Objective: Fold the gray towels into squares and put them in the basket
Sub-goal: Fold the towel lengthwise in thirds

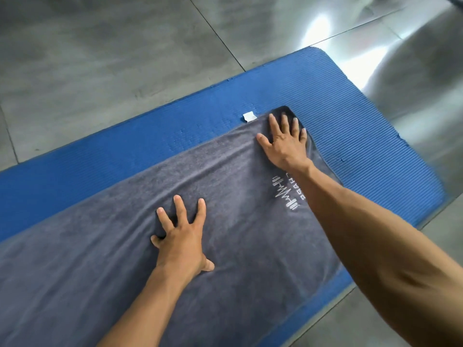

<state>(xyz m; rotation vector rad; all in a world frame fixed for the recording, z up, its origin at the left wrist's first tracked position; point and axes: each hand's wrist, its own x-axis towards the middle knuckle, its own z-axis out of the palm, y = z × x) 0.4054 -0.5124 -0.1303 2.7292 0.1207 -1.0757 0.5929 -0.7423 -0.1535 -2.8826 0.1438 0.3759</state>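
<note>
Left hand [181, 240] pressed flat, fingers spread wide, on the middle of the gray towel [105, 236]; holding nothing. Right hand [285, 144] likewise flat and splayed, palm down near the towel's far right corner, fingertips just short of the edge. Beside the right forearm, a white embroidered logo [288, 194] stitched into the cloth. At the far edge, just left of the right hand, a small white tag [249, 116] poking out onto the mat. Towel spread long across a ribbed blue exercise mat [363, 136], reaching off the frame's lower left. Under the mat, gray tiled floor [100, 58] with glare at upper right.
</note>
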